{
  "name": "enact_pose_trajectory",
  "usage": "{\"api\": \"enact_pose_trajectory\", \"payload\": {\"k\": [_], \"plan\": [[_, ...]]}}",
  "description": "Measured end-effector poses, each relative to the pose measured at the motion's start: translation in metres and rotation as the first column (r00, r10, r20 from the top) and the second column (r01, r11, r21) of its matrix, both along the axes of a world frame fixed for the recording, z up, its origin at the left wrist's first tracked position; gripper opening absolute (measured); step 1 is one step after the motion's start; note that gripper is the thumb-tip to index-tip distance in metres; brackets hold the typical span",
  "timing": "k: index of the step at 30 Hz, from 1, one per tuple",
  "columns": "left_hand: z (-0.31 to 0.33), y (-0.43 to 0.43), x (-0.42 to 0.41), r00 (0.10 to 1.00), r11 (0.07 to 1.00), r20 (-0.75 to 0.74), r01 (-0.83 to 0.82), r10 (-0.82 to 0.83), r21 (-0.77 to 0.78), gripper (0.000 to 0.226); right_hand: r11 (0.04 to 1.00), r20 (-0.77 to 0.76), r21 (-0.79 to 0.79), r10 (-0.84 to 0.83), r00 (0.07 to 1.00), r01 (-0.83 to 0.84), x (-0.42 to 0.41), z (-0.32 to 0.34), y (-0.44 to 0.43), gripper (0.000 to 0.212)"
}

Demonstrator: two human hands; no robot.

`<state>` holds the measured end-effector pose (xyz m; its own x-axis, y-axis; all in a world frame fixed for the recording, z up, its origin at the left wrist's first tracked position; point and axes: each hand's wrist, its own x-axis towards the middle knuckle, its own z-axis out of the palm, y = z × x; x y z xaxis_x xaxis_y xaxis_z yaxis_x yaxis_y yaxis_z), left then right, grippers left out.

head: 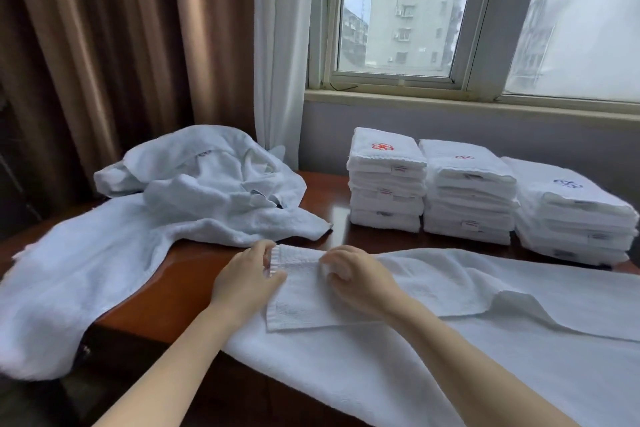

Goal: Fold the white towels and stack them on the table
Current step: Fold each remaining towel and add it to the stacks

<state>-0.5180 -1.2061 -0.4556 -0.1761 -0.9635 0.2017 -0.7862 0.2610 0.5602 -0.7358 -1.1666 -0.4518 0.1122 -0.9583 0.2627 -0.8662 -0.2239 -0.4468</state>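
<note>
- dark reddish wood forms the table (194, 262), which is set below a window (398, 17); brown curtains (104, 45) and a white curtain (277, 45) are hung at the left.
- a long white towel (467, 291) is laid across the near side of the table, with its left end doubled back over itself and its near part draped over the front edge.
- the left hand (247, 279) is placed at the short hemmed edge of that doubled end; the hem is pinched between curled fingers and thumb.
- the right hand (353, 282) is set just beside it, palm down with knuckles raised, and a small ridge of cloth is gripped under the curled fingers.
- both bare forearms are stretched forward from the bottom of the view and are angled toward each other.
- a loose pile of unfolded towels (207, 184) is heaped at the far left and spills over the table's left edge.
- three stacks of folded towels (467, 198) are lined up side by side at the back right; red emblems are seen on two top towels, a blue one on the rightmost.
</note>
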Motion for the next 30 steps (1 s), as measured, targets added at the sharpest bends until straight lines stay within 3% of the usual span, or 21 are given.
{"api": "enact_pose_trajectory", "payload": {"k": [2, 9, 17, 20, 26, 28, 30], "plan": [[-0.002, -0.003, 0.000, 0.992, 0.999, -0.121, 0.030, -0.025, 0.037, 0.046, 1.000, -0.002, -0.014, 0.003, 1.000, -0.003, -0.002, -0.004, -0.002, 0.033], [0.007, -0.021, -0.009, 0.913, 0.982, -0.382, 0.179, -0.145, 0.057, 0.017, 0.999, 0.050, -0.022, 0.030, 0.998, -0.029, -0.002, 0.002, -0.011, 0.038], [0.030, -0.054, -0.018, 0.810, 0.994, -0.580, 0.025, -0.082, -0.104, 0.022, 0.967, 0.093, -0.239, -0.063, 0.994, 0.083, -0.007, 0.016, -0.009, 0.041], [0.021, -0.069, -0.016, 0.854, 0.996, -0.519, -0.022, -0.024, -0.083, 0.014, 0.974, 0.025, -0.198, -0.105, 0.994, 0.108, -0.012, 0.017, -0.010, 0.042], [0.002, -0.073, -0.015, 0.972, 0.999, -0.231, -0.029, 0.039, 0.045, 0.043, 0.991, -0.078, -0.030, -0.130, 0.988, 0.128, -0.019, 0.002, -0.013, 0.049], [-0.001, -0.064, -0.018, 0.995, 0.990, -0.020, -0.103, 0.102, -0.099, 0.045, 0.992, -0.118, 0.029, -0.118, 0.986, 0.122, -0.020, -0.005, -0.014, 0.051], [-0.001, -0.052, -0.023, 0.996, 0.964, 0.056, -0.056, 0.073, -0.260, 0.043, 0.988, -0.164, 0.096, -0.106, 0.981, 0.122, -0.018, -0.010, -0.015, 0.052]]}}
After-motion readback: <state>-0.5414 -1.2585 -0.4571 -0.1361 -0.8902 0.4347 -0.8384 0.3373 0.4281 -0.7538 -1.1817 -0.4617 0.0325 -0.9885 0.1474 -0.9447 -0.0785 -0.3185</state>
